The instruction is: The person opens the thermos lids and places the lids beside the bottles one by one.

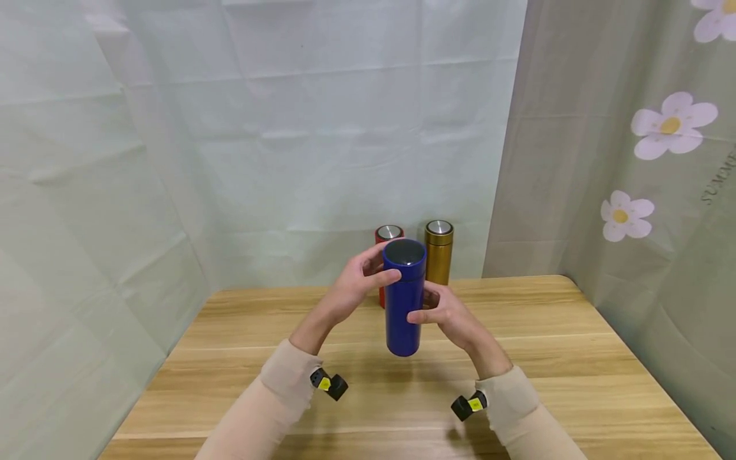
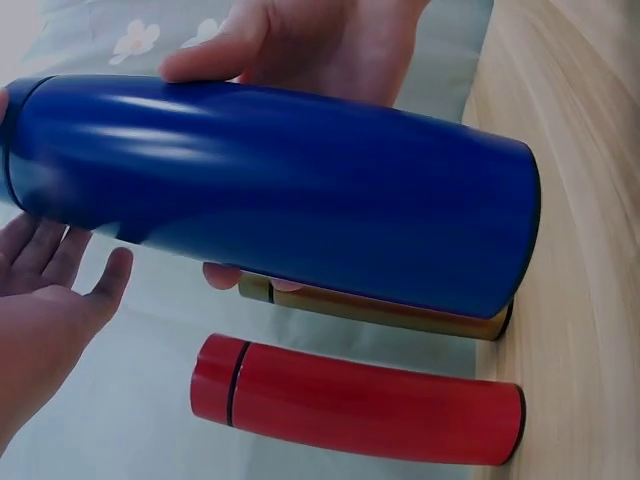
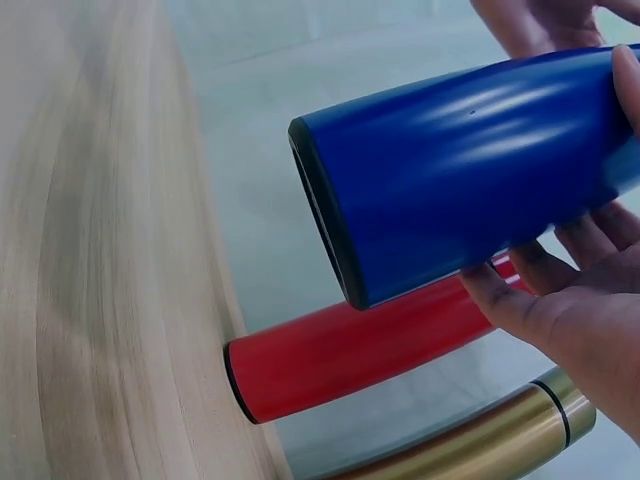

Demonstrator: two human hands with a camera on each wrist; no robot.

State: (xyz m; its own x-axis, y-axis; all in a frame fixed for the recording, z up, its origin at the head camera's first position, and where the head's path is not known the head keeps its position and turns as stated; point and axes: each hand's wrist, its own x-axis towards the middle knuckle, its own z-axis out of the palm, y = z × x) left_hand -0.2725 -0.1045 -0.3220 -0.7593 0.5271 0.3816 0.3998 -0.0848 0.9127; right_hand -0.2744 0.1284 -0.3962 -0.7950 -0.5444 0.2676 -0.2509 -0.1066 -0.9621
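Observation:
A blue thermos flask [image 1: 403,319] with a dark round top is held upright above the table, its base clear of the wood. My left hand [image 1: 352,286] holds it near the lid, the thumb lying across the seam. Lower on the body, my right hand [image 1: 457,319] grips the other side, thumb in front and fingers behind. The right wrist view shows the flask's black-rimmed base and the right fingers [image 3: 560,265] under its side. Behind it stand a red thermos [image 2: 370,400], partly hidden in the head view, and a gold thermos [image 1: 439,260].
The wooden table [image 1: 241,358] reaches back to a pale hanging curtain [image 1: 322,153]. A curtain with white flowers [image 1: 669,124] hangs at the right. Each sleeve cuff carries a small black camera, one at the left wrist [image 1: 336,386].

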